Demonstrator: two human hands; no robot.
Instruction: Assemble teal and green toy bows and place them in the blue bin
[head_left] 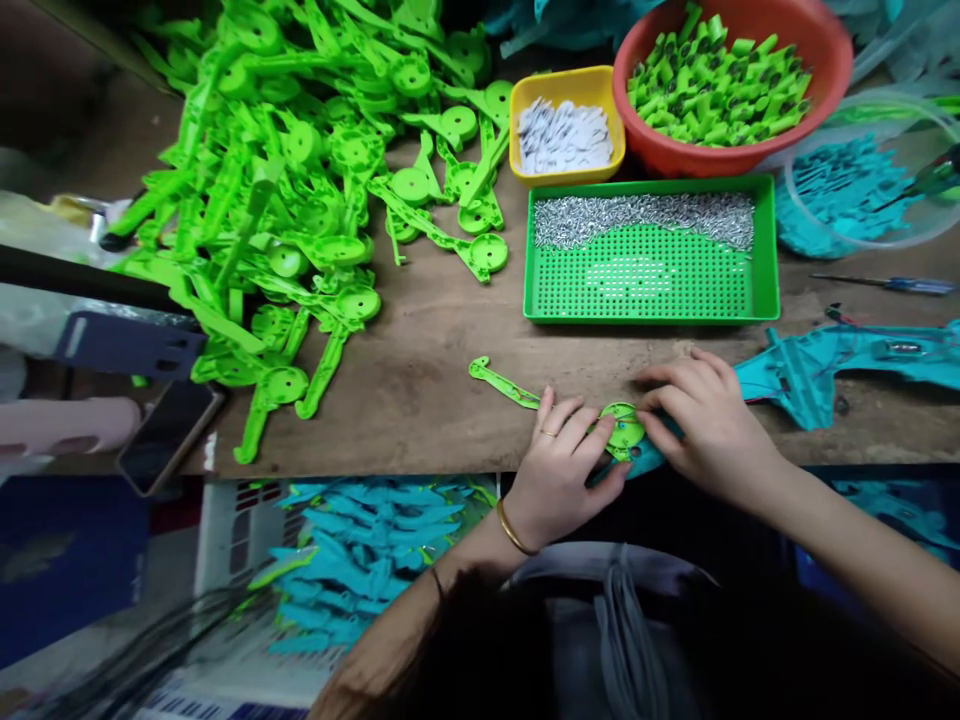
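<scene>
At the bench's front edge lies a lime-green plastic arm piece (626, 428) with a round disc end and a thin hooked bar reaching left; thin wires cross the disc. My left hand (564, 462), ring and gold bangle on it, presses its fingers over the bar and disc edge. Under the disc shows a teal plastic part (651, 458). My right hand (697, 415) has curled fingers at the disc's right side and on this teal part; its fingertips are partly hidden. Right of that hand is a teal shell (799, 385) with red wires. Whether both teal pieces join is hidden.
A heap of green arm pieces (292, 180) covers the back left. Behind my hands stand a green tray (652, 320) of small screws, a yellow box (568, 175), a red bowl (697, 158) and a clear tub (795, 225). A screwdriver (911, 285) lies right; phones (169, 435) lie left.
</scene>
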